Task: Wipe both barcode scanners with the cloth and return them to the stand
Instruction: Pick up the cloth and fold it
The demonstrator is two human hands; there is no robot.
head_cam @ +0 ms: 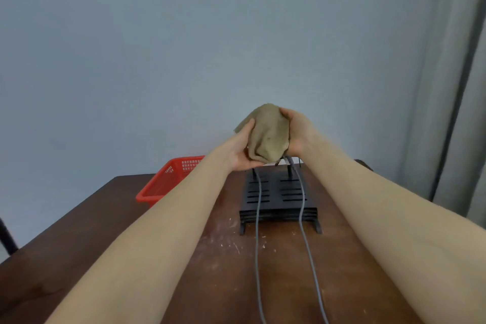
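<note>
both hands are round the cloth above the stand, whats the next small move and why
Probably rub the tan cloth a short way along what it wraps, right hand moving, left hand steadying. Both hands grip the cloth above the black stand, a grey cable trails from under it, and what it wraps is hidden, so wiping seems underway.

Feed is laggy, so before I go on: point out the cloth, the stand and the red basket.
cloth (268,134): head view, middle of the bunched fabric.
stand (275,196): head view, centre of its slotted black top.
red basket (164,184): head view, its mesh side wall.
</note>
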